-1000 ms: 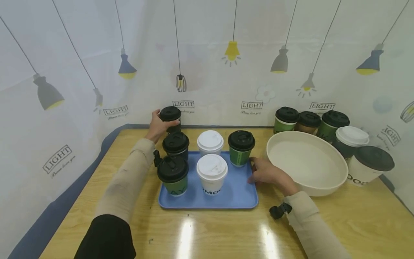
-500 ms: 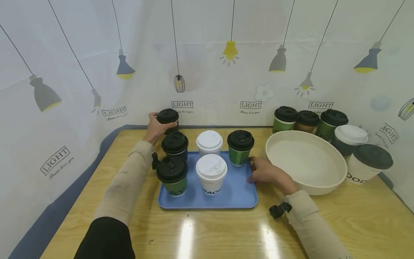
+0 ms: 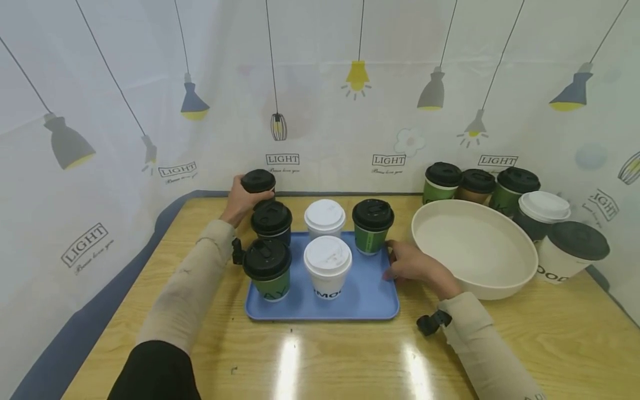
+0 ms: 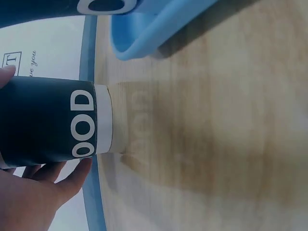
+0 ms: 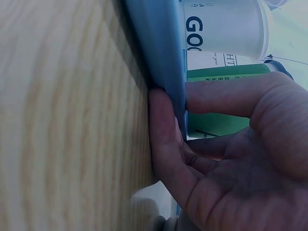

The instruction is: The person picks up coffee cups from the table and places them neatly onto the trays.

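Observation:
My left hand [image 3: 243,199] grips a dark paper cup [image 4: 53,120] with a black lid, behind the back left corner of the blue tray [image 3: 370,300]. In the left wrist view its white base is close to the tabletop; contact is hard to tell. On the tray stand a dark cup [image 3: 271,219], a green cup [image 3: 270,286] and another green cup [image 3: 370,239], all black-lidded. Two white cups with white lids, one behind [image 3: 325,216] and one in front [image 3: 327,266], share it. My right hand [image 3: 415,264] pinches the tray's right rim, one finger low against its underside.
A wide cream bowl [image 3: 475,244] sits right of my right hand. Several lidded cups line its far and right sides, among them a white cup with a dark lid [image 3: 555,266]. A printed cloth backdrop [image 3: 325,128] rises behind the wooden table [image 3: 340,361].
My left hand has lowered the dark cup a little and shifted it slightly left. The right hand keeps its pinch on the tray, which stays in place.

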`<action>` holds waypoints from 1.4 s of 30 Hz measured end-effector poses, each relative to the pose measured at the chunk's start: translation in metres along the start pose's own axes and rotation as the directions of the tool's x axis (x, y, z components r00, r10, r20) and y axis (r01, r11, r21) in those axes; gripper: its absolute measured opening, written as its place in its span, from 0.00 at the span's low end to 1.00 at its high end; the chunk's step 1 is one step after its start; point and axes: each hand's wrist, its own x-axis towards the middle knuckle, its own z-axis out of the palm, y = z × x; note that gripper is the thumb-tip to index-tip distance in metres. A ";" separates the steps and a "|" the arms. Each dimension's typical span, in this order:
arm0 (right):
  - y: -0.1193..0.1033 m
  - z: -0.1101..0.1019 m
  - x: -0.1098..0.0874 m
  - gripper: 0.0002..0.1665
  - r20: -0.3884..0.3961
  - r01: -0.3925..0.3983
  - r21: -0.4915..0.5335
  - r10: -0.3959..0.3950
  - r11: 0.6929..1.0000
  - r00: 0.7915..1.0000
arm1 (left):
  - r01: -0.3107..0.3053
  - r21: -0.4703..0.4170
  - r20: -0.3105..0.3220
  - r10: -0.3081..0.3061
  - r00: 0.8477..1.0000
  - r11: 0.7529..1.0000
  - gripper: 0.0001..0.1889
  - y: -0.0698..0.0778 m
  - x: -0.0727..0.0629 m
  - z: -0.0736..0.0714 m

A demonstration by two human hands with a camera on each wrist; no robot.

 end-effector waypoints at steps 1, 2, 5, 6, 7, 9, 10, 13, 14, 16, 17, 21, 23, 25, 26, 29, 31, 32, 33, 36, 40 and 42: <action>0.000 0.000 0.000 0.56 -0.001 0.000 -0.004 0.000 1.000 1.000 | -0.001 0.004 -0.005 0.001 1.000 1.000 0.51 -0.001 -0.001 -0.001; 0.000 0.000 0.000 0.56 -0.001 0.002 -0.007 -0.002 1.000 1.000 | -0.004 0.005 -0.009 0.004 1.000 1.000 0.51 -0.001 -0.002 -0.001; -0.001 0.000 0.001 0.55 -0.004 0.004 -0.015 -0.004 1.000 1.000 | -0.016 -0.001 -0.018 0.016 1.000 1.000 0.50 -0.004 -0.006 -0.004; -0.001 0.000 0.001 0.55 -0.004 0.005 -0.016 -0.005 1.000 1.000 | -0.018 -0.003 -0.022 0.018 1.000 1.000 0.50 -0.005 -0.008 -0.006; -0.001 0.000 0.001 0.55 -0.005 0.006 -0.019 -0.007 1.000 1.000 | -0.020 -0.013 -0.025 0.020 0.999 1.000 0.49 -0.006 -0.010 -0.007; -0.001 0.000 0.002 0.55 -0.005 0.008 -0.019 -0.008 1.000 1.000 | -0.021 -0.023 -0.025 0.021 0.999 1.000 0.50 -0.008 -0.014 -0.009; -0.001 0.001 0.002 0.55 -0.006 0.011 -0.021 -0.011 1.000 1.000 | -0.020 -0.025 -0.026 0.019 0.999 0.999 0.50 -0.009 -0.016 -0.010; -0.001 0.001 0.002 0.55 -0.009 0.016 -0.019 -0.017 1.000 1.000 | -0.025 -0.033 -0.027 0.024 0.999 0.999 0.50 -0.011 -0.023 -0.014; -0.001 0.001 0.002 0.55 -0.010 0.017 -0.019 -0.018 1.000 1.000 | -0.029 -0.030 -0.025 0.029 0.999 0.999 0.50 -0.012 -0.025 -0.015; -0.001 0.000 0.001 0.55 -0.014 0.018 -0.019 -0.019 1.000 1.000 | -0.043 -0.026 -0.024 0.043 0.999 0.999 0.49 -0.012 -0.030 -0.018; 0.000 0.000 0.001 0.55 -0.015 0.018 -0.019 -0.018 1.000 1.000 | -0.050 -0.025 -0.022 0.049 0.999 0.998 0.49 -0.012 -0.033 -0.019; 0.000 -0.001 0.001 0.55 -0.014 0.019 -0.023 -0.019 1.000 1.000 | -0.061 -0.022 -0.030 0.060 0.998 0.998 0.47 -0.014 -0.043 -0.026; 0.000 0.000 0.001 0.55 -0.011 0.020 -0.022 -0.020 1.000 1.000 | -0.062 -0.032 -0.033 0.060 0.998 0.998 0.46 -0.015 -0.049 -0.029; 0.000 -0.001 0.000 0.55 -0.011 0.019 -0.021 -0.019 1.000 1.000 | -0.062 -0.036 -0.035 0.060 0.998 0.997 0.46 -0.016 -0.054 -0.032; 0.001 -0.001 0.000 0.55 -0.012 0.018 -0.021 -0.018 1.000 1.000 | -0.061 -0.037 -0.036 0.060 0.998 0.997 0.46 -0.016 -0.057 -0.033; 0.001 -0.001 0.000 0.55 -0.013 0.016 -0.018 -0.016 1.000 1.000 | -0.061 -0.039 -0.044 0.060 0.997 0.997 0.47 -0.017 -0.064 -0.036; 0.001 -0.001 -0.001 0.55 -0.011 0.023 -0.016 -0.023 1.000 1.000 | -0.054 -0.033 -0.053 0.052 0.997 0.998 0.48 -0.018 -0.071 -0.038; 0.001 -0.001 -0.001 0.55 -0.010 0.027 -0.016 -0.027 1.000 1.000 | -0.053 -0.031 -0.057 0.051 0.997 0.998 0.48 -0.018 -0.074 -0.039; 0.001 0.000 -0.001 0.55 -0.009 0.028 -0.014 -0.028 1.000 1.000 | -0.051 -0.023 -0.060 0.049 0.997 0.998 0.48 -0.018 -0.078 -0.040; 0.002 0.000 -0.001 0.55 -0.010 0.030 -0.024 -0.030 0.999 0.999 | -0.048 -0.019 -0.063 0.047 0.997 0.999 0.49 -0.018 -0.089 -0.043; 0.001 0.000 0.000 0.55 -0.014 0.028 -0.040 -0.028 0.999 1.000 | -0.055 -0.015 -0.072 0.054 0.996 0.998 0.48 -0.020 -0.103 -0.047; 0.001 0.000 0.000 0.55 -0.011 0.029 -0.038 -0.030 0.999 0.999 | -0.057 -0.003 -0.074 0.056 0.996 0.998 0.48 -0.020 -0.112 -0.049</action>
